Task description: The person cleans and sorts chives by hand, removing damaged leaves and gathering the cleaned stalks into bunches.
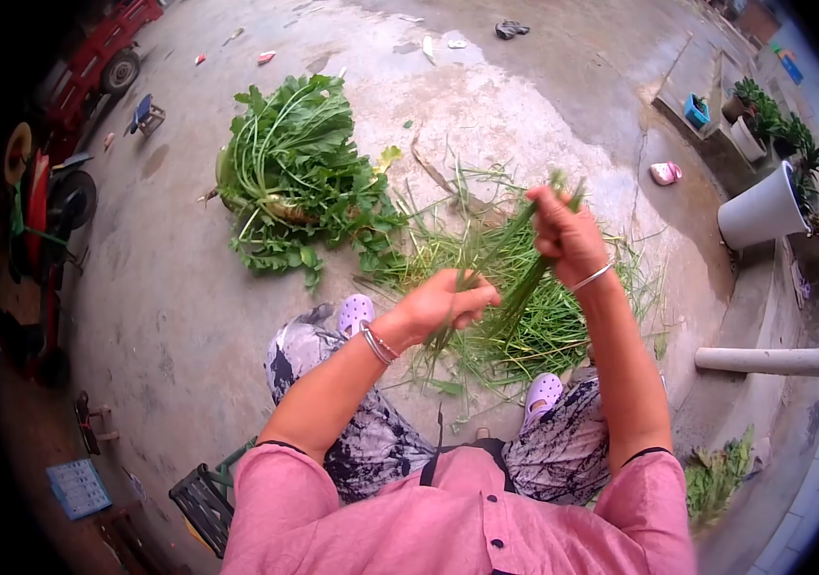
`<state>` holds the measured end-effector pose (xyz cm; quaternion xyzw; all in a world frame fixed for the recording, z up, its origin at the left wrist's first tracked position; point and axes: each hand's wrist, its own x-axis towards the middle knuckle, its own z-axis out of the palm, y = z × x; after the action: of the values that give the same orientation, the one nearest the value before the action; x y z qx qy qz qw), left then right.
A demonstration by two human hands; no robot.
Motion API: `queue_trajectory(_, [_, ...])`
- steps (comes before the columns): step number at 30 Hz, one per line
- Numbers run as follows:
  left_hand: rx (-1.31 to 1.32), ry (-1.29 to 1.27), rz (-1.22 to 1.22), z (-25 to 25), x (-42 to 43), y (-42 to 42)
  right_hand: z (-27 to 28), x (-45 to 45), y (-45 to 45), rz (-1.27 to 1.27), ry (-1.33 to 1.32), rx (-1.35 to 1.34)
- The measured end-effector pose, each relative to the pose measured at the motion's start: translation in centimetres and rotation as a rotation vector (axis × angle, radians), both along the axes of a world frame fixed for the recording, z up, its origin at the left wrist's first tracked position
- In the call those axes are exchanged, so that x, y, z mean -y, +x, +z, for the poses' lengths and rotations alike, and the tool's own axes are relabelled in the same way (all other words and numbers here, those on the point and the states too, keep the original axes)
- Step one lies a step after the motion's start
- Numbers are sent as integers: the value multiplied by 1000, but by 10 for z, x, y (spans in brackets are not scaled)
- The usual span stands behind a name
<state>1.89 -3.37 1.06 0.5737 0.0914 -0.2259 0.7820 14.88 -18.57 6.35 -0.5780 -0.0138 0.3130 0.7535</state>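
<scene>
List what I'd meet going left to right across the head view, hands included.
Small stool → heap of leafy greens → left hand → right hand → pink-and-white object → large white pot.

The shirt (pixel 333 527) looks like matt, creased cloth. Beyond it are smooth-looking grass (pixel 553 335), plastic-looking clogs (pixel 545 388) and rough, concrete-looking ground (pixel 180 316); to its far right, a smooth, plastic-looking pot (pixel 759 211). The bangles (pixel 592 277) look like shiny metal.
</scene>
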Motion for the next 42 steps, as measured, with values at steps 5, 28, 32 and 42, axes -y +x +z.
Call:
queue_trajectory(5, [-13,-100,47,-2,-10,0,-10,57,54,-304,271,-70])
queue_trajectory(28, [-65,-152,409,5,-28,8,-8,119,88,-468,641,-87])
queue_trajectory(32, [-11,-47,367,0,-20,11,-6,102,82,-420,743,-186])
queue_trajectory(42, [1,-248,185,3,-2,20,-9,58,61,-319,680,-231])
